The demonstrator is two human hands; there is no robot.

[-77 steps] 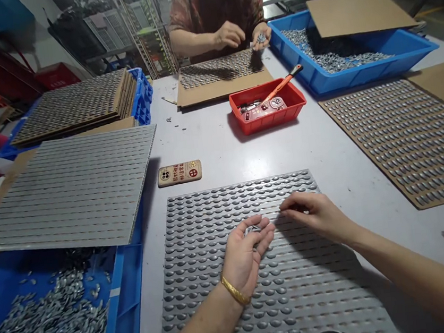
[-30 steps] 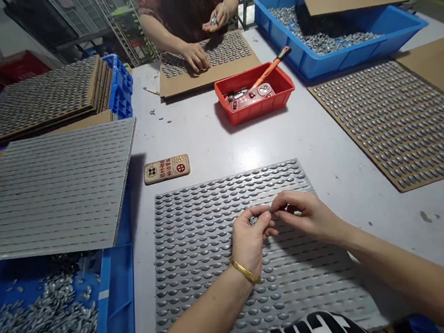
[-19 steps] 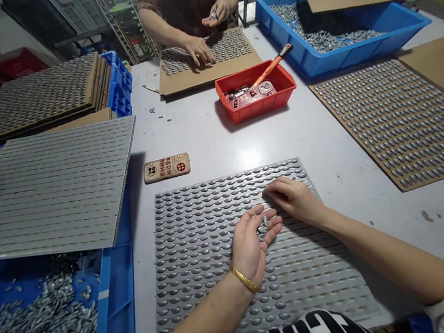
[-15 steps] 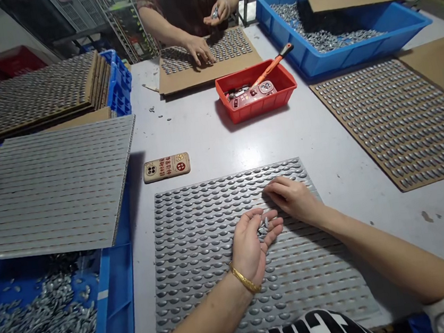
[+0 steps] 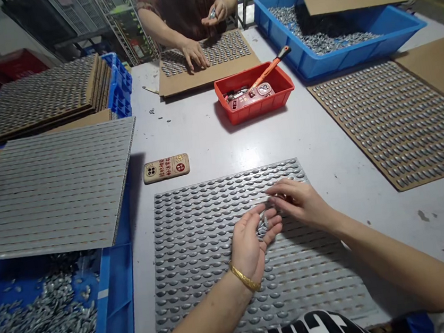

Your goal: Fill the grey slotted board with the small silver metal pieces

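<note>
My left hand (image 5: 250,241), palm up and cupped, holds several small oval metal pieces (image 5: 262,224) above the board. My right hand (image 5: 296,201) is just beyond it, thumb and fingers pinched together close to my left fingertips; what sits in the pinch, if anything, is too small to make out. Under both hands lies a grey slotted board (image 5: 318,278). Rows of oval metal pieces (image 5: 197,233) cover its left and far parts, while bare slots show at the lower right.
A phone (image 5: 166,168) lies beyond the board, near a red bin (image 5: 258,110) with tools. Blue bins (image 5: 119,301) of loose pieces stand left and far right. Another slotted board (image 5: 55,180) overhangs the left bin. Across the table a co-worker's hand (image 5: 193,55) touches a cardboard sheet.
My right hand has drawn slightly back toward my left fingertips, its fingers shifting over the board. My left hand stays almost in place. The co-worker's hand has moved a little left.
</note>
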